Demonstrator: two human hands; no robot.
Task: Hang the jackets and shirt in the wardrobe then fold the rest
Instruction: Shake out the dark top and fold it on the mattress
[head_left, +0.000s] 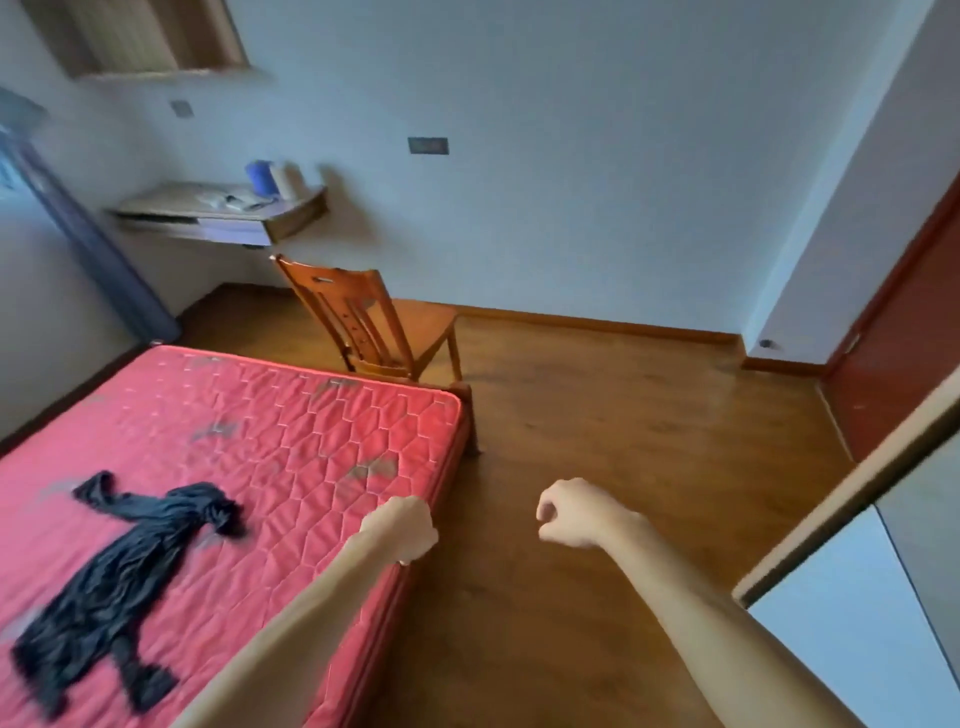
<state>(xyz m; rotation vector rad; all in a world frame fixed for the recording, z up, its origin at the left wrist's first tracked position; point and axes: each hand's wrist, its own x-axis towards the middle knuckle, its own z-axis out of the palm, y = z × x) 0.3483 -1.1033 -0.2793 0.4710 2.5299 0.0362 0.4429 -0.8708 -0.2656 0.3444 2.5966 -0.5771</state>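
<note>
The dark garment (124, 561) lies crumpled on the mattress (322, 431), toward its near left area, long axis running diagonally from near-left to far-right. It lies left of both hands. The left hand (402, 527) is nearer, over the mattress's right edge, grip curled shut and empty. The right hand (569, 514) hangs over the floor (649, 441), loosely fisted, empty.

Head view looks forward and down over mattress (291, 415) corner and floor (623, 441)

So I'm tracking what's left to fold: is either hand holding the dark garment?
No. The dark garment lies loose on the mattress, both hands curled and empty.
</note>
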